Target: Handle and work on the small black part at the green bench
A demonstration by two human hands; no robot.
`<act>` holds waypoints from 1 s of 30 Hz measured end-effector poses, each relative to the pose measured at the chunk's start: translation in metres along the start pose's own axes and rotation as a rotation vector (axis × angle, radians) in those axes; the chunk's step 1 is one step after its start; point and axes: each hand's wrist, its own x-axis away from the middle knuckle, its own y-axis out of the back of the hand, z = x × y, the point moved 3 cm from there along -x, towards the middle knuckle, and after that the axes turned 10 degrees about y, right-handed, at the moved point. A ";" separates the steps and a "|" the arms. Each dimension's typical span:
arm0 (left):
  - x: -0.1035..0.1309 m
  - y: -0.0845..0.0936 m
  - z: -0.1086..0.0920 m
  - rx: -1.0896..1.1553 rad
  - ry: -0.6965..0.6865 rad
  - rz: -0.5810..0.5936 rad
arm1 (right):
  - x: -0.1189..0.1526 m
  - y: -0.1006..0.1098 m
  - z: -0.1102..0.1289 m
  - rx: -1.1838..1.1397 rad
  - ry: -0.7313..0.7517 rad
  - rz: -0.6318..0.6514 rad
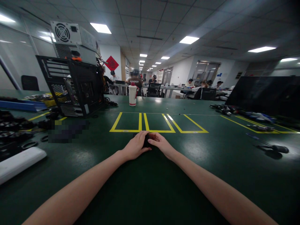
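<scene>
Both hands meet over the green table, just in front of the yellow taped frames. A small black object (146, 142) is gripped between them; it is mostly covered by fingers, so its kind cannot be made out. My left hand (136, 145) wraps over its left side, with the thumb stretched along the bottom. From the right, my right hand (162, 145) closes on it with bent fingers and thumb. A dark corner sticks out behind the left fingers.
A computer case (77, 84) with a power supply (67, 32) on top stands left. Behind the taped frames is a white tumbler (132, 95). A screwdriver (276, 148) lies right, a white bar-shaped object (22, 162) left, and a black monitor-like panel (264, 97) far right. People sit beyond.
</scene>
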 end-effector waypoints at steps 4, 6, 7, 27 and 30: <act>0.000 0.000 -0.001 0.012 -0.006 -0.010 | 0.000 0.000 -0.001 -0.055 0.012 0.028; 0.000 0.000 -0.001 0.019 -0.011 -0.014 | 0.001 -0.001 0.001 -0.053 0.023 0.037; 0.000 0.000 -0.001 0.022 -0.012 -0.013 | 0.001 0.000 0.002 -0.041 0.027 0.034; 0.000 0.000 -0.001 0.009 -0.019 -0.014 | 0.001 0.001 0.000 -0.035 0.033 0.029; -0.001 0.000 0.000 0.011 -0.012 -0.013 | 0.001 0.002 -0.002 -0.015 0.027 0.001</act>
